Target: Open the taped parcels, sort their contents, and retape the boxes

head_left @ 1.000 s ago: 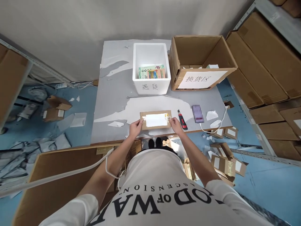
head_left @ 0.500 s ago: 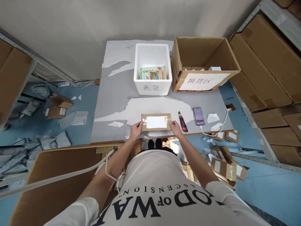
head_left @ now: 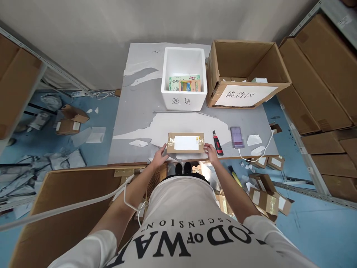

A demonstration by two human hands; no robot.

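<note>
A small taped cardboard parcel (head_left: 186,143) with a white label lies near the front edge of the table. At its left end is my left hand (head_left: 160,155), with thumb and fingers spread beside the cardboard. My right hand (head_left: 211,152) is at the other end, fingers stretched toward the parcel's edge; whether the tips still touch it is hard to see. Just right of that hand rests a red and black utility knife (head_left: 218,143). Farther right is a phone (head_left: 237,137) plugged into a white cable.
A white foam box (head_left: 184,101) holding colourful packages stands at the back of the grey table (head_left: 134,111). To its right is a large open carton (head_left: 249,96) with a handwritten sign. Paper scraps (head_left: 254,140) lie at the right. Opened boxes (head_left: 263,197) clutter the floor.
Both hands have loosened from the parcel's ends, and the left has drawn slightly back and spread its fingers. The parcel now lies on the table. The view has shifted slightly.
</note>
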